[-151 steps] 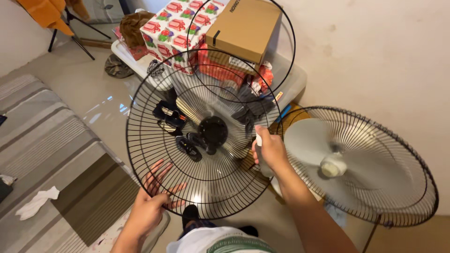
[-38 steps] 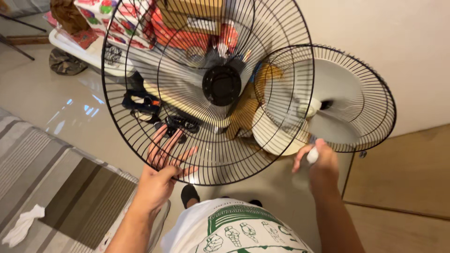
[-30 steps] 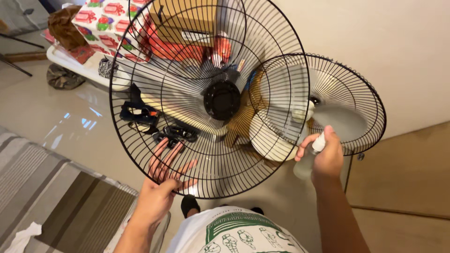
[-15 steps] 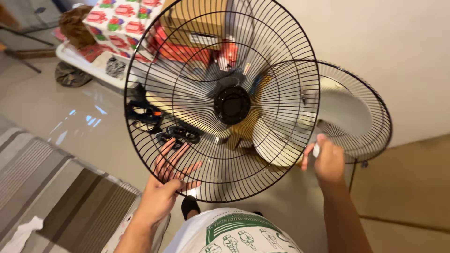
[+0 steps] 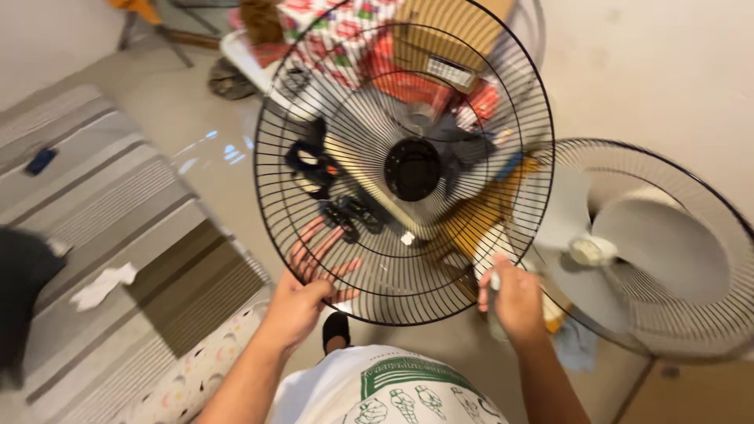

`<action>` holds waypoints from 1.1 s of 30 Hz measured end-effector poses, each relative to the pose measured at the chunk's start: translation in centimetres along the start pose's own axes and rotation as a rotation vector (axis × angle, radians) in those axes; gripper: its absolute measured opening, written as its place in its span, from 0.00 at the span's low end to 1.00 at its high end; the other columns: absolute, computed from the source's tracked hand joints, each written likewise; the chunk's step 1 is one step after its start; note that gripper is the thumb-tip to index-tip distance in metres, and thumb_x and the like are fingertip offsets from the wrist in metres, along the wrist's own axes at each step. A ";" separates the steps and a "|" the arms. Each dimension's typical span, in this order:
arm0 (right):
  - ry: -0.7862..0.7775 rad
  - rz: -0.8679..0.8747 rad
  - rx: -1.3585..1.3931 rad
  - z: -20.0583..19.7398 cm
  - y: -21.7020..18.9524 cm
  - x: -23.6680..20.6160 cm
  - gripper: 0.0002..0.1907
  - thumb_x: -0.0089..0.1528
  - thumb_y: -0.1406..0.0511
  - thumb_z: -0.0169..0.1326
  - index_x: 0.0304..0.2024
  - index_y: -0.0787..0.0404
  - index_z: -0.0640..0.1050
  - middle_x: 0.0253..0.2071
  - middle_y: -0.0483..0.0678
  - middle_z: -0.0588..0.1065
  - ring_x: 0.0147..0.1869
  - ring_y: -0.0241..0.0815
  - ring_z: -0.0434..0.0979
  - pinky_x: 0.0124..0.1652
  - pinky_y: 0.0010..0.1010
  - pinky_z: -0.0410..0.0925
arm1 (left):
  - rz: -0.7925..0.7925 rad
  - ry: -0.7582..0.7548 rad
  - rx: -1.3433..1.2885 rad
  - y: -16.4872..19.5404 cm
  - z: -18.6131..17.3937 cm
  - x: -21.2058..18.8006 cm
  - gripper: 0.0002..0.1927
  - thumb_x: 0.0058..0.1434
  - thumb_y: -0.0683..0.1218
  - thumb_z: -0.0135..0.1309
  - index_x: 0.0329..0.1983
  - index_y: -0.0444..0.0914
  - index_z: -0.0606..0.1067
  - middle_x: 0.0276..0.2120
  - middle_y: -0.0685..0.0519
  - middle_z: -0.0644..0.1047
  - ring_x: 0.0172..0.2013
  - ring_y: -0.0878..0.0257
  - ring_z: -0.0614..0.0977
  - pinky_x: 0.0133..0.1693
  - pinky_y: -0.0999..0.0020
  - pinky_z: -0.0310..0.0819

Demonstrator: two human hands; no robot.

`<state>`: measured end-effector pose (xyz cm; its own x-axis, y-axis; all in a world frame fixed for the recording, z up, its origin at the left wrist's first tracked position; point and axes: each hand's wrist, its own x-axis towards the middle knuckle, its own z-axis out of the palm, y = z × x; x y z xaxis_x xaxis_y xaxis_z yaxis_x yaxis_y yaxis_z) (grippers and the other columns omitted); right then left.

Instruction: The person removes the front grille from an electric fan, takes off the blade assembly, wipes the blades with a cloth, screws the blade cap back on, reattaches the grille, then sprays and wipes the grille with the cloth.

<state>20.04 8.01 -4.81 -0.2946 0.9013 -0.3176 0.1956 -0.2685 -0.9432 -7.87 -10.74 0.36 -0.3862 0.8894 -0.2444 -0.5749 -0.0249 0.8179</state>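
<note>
Near the middle of the view, the black wire fan guard (image 5: 404,165) is held upright above the floor, its top edge cut off by the frame. At 7 o'clock on the guard's rim the left hand (image 5: 302,294) supports it, fingers (image 5: 314,239) spread apart and pressed flat behind the wires. At 5 o'clock the right hand (image 5: 514,298) is closed on a small white thing, blurred, which I cannot identify. Behind the guard, boxes (image 5: 440,35) and dark objects are half hidden by the wires. At 3 o'clock stands the white fan (image 5: 628,243), blurred, just beside the guard. Open floor and a striped rug (image 5: 118,228) lie at 9 o'clock.
</note>
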 end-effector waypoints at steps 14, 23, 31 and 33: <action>0.079 -0.100 -0.055 0.3 -4.0 4.3 0.27 0.73 0.55 0.44 0.26 0.68 0.73 0.19 0.52 0.71 0.20 0.42 0.70 0.23 0.33 0.67 | 0.024 0.134 0.006 -0.4 -2.0 -2.5 0.49 0.50 0.25 0.36 0.76 0.48 0.51 0.71 0.52 0.63 0.61 0.49 0.76 0.43 0.54 0.82; -0.082 -0.031 -0.091 1.7 0.6 1.2 0.27 0.71 0.56 0.44 0.25 0.69 0.75 0.17 0.52 0.71 0.18 0.41 0.70 0.22 0.32 0.66 | 0.026 0.143 0.011 0.2 -1.9 -2.4 0.50 0.50 0.26 0.37 0.76 0.51 0.51 0.72 0.53 0.62 0.61 0.49 0.76 0.42 0.56 0.81; 0.187 -0.089 -0.027 -2.2 -1.4 3.1 0.26 0.73 0.56 0.38 0.29 0.66 0.73 0.22 0.52 0.73 0.21 0.43 0.72 0.24 0.35 0.68 | 0.037 0.133 0.025 0.2 -1.8 -1.9 0.49 0.51 0.25 0.37 0.76 0.50 0.50 0.73 0.53 0.61 0.61 0.49 0.76 0.42 0.56 0.82; 0.243 -0.031 -0.026 -2.9 -0.8 2.6 0.30 0.76 0.54 0.34 0.28 0.68 0.72 0.20 0.56 0.71 0.20 0.45 0.70 0.26 0.35 0.68 | 0.046 0.119 0.011 0.2 -1.9 -1.8 0.49 0.51 0.26 0.37 0.76 0.49 0.50 0.73 0.51 0.61 0.61 0.48 0.76 0.42 0.55 0.82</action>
<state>21.85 11.55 -4.61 -0.0681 0.9651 -0.2527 0.2146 -0.2332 -0.9485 -8.66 -13.16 0.01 -0.4955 0.8268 -0.2662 -0.5467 -0.0587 0.8353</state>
